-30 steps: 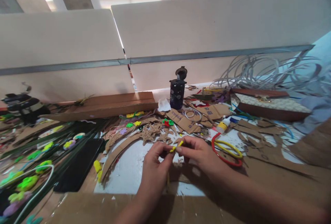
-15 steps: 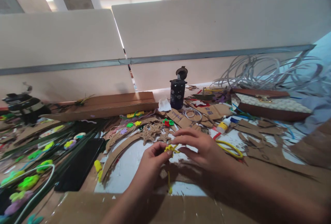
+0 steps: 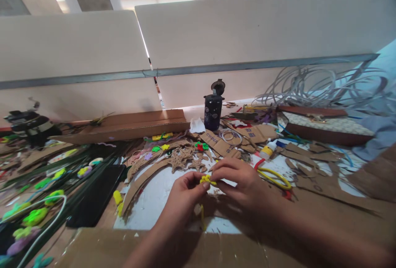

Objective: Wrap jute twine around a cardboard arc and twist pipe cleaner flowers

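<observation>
**Yellow pipe cleaner pinched between both hands above the bench**

The yellow pipe cleaner (image 3: 206, 179) sits at the centre of the view, lifted just clear of the white, paint-flecked tabletop (image 3: 161, 196). The left hand (image 3: 182, 196) comes in from 7 o'clock, thumb and forefinger closed narrowly on the looped head. The right hand (image 3: 239, 179) arrives from 4 o'clock and closes its fingertips on the same knot from the other side, its remaining fingers arched above. Gripping from opposite sides probably keeps the small loops steady and lets each hand work against the other.

The piece looks fuzzy and bright yellow. Its top is bunched into small petal-like loops, and a thin stem (image 3: 202, 214) hangs straight down toward 6 o'clock below the left fingers.

At 3 o'clock of the hands lies a yellow ring over a red one (image 3: 275, 178), with a small glue bottle (image 3: 267, 150) beyond. A dark flask (image 3: 213, 111) with its cap flipped open stands at 12 o'clock. Twine stars (image 3: 181, 158) lie near 11 o'clock, and a black phone (image 3: 95, 196) lies at 9 o'clock.
</observation>
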The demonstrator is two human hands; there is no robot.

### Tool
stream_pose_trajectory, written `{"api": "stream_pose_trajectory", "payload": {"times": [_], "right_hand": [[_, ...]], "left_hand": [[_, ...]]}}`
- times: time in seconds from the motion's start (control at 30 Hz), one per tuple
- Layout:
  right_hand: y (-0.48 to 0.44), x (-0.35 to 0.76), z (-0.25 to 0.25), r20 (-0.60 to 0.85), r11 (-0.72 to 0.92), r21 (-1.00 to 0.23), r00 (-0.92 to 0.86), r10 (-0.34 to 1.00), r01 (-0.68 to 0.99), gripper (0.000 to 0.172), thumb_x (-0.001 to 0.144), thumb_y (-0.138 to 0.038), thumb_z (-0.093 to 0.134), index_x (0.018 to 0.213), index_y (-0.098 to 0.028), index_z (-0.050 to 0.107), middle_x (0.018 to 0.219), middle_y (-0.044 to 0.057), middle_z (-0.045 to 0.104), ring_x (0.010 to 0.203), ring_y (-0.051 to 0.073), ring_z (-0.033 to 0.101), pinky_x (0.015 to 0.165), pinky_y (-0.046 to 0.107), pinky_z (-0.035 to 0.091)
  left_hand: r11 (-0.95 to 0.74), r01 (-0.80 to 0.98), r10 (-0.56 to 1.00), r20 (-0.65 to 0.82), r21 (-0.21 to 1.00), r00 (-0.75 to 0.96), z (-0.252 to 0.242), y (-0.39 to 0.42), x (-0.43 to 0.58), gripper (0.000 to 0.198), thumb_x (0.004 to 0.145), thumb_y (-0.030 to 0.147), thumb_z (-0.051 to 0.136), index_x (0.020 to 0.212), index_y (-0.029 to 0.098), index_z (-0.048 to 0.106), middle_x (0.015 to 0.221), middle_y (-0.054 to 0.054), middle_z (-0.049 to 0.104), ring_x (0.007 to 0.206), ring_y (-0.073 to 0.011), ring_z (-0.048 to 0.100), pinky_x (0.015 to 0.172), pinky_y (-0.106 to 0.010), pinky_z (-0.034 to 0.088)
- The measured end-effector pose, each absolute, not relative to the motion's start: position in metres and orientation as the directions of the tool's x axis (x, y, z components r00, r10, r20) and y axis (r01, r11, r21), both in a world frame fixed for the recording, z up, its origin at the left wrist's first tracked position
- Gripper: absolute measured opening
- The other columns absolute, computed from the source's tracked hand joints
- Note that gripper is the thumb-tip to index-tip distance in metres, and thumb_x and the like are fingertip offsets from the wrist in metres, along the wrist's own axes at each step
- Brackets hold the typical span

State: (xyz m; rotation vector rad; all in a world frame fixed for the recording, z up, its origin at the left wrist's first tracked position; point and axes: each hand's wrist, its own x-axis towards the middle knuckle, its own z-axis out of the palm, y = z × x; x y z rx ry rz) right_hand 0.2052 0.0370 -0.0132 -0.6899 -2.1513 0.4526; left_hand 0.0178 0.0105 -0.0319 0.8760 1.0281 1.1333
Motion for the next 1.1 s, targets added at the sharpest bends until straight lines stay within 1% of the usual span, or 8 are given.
{"api": "stream_pose_trajectory", "payload": {"times": [0.13, 0.2, 0.27, 0.43, 0.53, 0.67, 0.93, 1.1], "right_hand": [[0.037, 0.204, -0.010, 0.479, 0.635, -0.739, -0.487, 0.730, 0.225, 0.011, 0.087, -0.013, 0.065, 0.086, -0.021, 0.073, 0.084, 0.003, 0.070, 0.080, 0.018, 0.065, 0.074, 0.028, 0.049], [0.038, 0.203, -0.010, 0.420, 0.570, -0.797, -0.496, 0.760, 0.199, 0.006, 0.087, -0.020, 0.068, 0.084, -0.021, 0.073, 0.084, 0.002, 0.071, 0.081, 0.018, 0.066, 0.076, 0.029, 0.049], [0.040, 0.202, -0.011, 0.340, 0.487, -0.851, -0.501, 0.796, 0.195, 0.010, 0.087, -0.029, 0.070, 0.081, -0.020, 0.072, 0.082, 0.002, 0.072, 0.080, 0.019, 0.065, 0.076, 0.030, 0.049], [0.043, 0.201, -0.020, 0.159, 0.261, -0.955, -0.492, 0.856, 0.144, 0.019, 0.083, -0.037, 0.073, 0.081, -0.019, 0.068, 0.075, 0.000, 0.067, 0.072, 0.017, 0.061, 0.064, 0.026, 0.048], [0.044, 0.202, -0.022, 0.147, 0.244, -0.960, -0.499, 0.854, 0.135, 0.013, 0.084, -0.031, 0.071, 0.084, -0.019, 0.067, 0.076, -0.001, 0.067, 0.070, 0.016, 0.061, 0.065, 0.025, 0.047], [0.043, 0.205, -0.017, 0.192, 0.345, -0.908, -0.495, 0.847, 0.237, 0.004, 0.084, -0.021, 0.067, 0.082, -0.019, 0.069, 0.077, -0.001, 0.069, 0.073, 0.016, 0.063, 0.068, 0.025, 0.047], [0.044, 0.207, -0.008, 0.264, 0.476, -0.818, -0.526, 0.809, 0.323, 0.016, 0.080, -0.011, 0.063, 0.086, -0.021, 0.075, 0.083, 0.001, 0.074, 0.079, 0.019, 0.067, 0.073, 0.028, 0.048], [0.043, 0.205, -0.011, 0.284, 0.494, -0.798, -0.507, 0.814, 0.346, 0.014, 0.081, -0.009, 0.067, 0.083, -0.021, 0.075, 0.082, 0.001, 0.074, 0.079, 0.018, 0.067, 0.074, 0.028, 0.047]], "left_hand": [[0.237, -0.322, 0.969, -0.201, 0.917, 0.142, -0.031, 0.009, 0.019, 0.031, 0.058, 0.033, 0.091, 0.078, 0.016, 0.074, 0.073, -0.004, 0.067, 0.063, -0.0135, 0.057, 0.062, -0.024, 0.043], [0.228, -0.312, 0.971, -0.192, 0.922, 0.140, -0.032, 0.009, 0.019, 0.030, 0.058, 0.032, 0.091, 0.078, 0.015, 0.075, 0.073, -0.005, 0.068, 0.063, -0.0140, 0.058, 0.062, -0.024, 0.043], [0.212, -0.292, 0.975, -0.183, 0.933, 0.123, -0.033, 0.010, 0.019, 0.028, 0.059, 0.029, 0.090, 0.078, 0.015, 0.075, 0.074, -0.006, 0.069, 0.063, -0.0141, 0.058, 0.061, -0.025, 0.043], [0.203, -0.274, 0.978, -0.179, 0.940, 0.110, -0.033, 0.010, 0.018, 0.027, 0.061, 0.023, 0.088, 0.083, 0.015, 0.075, 0.075, -0.006, 0.070, 0.063, -0.0148, 0.060, 0.063, -0.026, 0.045], [0.224, -0.331, 0.973, -0.189, 0.917, 0.134, -0.032, 0.010, 0.016, 0.034, 0.059, 0.022, 0.089, 0.088, 0.014, 0.074, 0.082, -0.008, 0.072, 0.069, -0.0175, 0.064, 0.068, -0.029, 0.049], [0.210, -0.311, 0.977, -0.183, 0.927, 0.112, -0.033, 0.011, 0.015, 0.034, 0.057, 0.018, 0.088, 0.088, 0.014, 0.073, 0.082, -0.008, 0.072, 0.069, -0.0168, 0.064, 0.068, -0.029, 0.049], [0.199, -0.277, 0.980, -0.192, 0.940, 0.054, -0.035, 0.012, 0.016, 0.033, 0.056, 0.016, 0.087, 0.086, 0.015, 0.072, 0.079, -0.007, 0.072, 0.066, -0.0166, 0.064, 0.066, -0.029, 0.049], [0.206, -0.250, 0.979, -0.200, 0.946, 0.050, -0.034, 0.012, 0.018, 0.034, 0.058, 0.017, 0.086, 0.088, 0.014, 0.072, 0.080, -0.008, 0.072, 0.067, -0.0177, 0.064, 0.066, -0.029, 0.049]]}}
